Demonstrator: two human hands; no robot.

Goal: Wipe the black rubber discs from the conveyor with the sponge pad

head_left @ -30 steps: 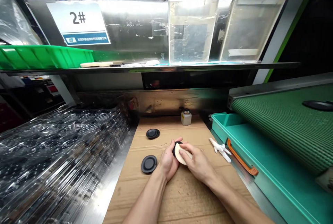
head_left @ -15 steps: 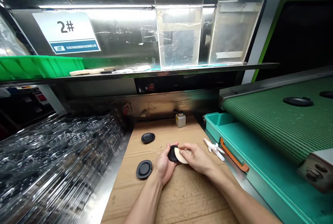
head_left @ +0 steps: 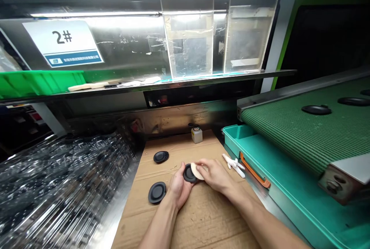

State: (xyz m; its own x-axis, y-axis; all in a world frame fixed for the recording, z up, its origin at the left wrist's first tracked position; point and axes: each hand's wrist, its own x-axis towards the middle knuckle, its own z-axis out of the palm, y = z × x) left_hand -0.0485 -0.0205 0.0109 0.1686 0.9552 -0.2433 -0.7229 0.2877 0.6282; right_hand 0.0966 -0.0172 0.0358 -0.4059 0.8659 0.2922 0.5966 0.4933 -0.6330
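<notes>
Cupping a round black rubber disc [head_left: 189,173], the left hand [head_left: 179,187] is curling around it, seemingly keeping it steady, while the right hand [head_left: 214,175] is pinching a pale round pad [head_left: 195,170] against it. Fingers are hiding parts of both, so I can't tell how the pad is touching. Two other black discs [head_left: 157,192] [head_left: 161,157] are lying nearby on the cardboard [head_left: 202,222] — a small bottle [head_left: 197,135] is standing beyond them, its label too small to read.
</notes>
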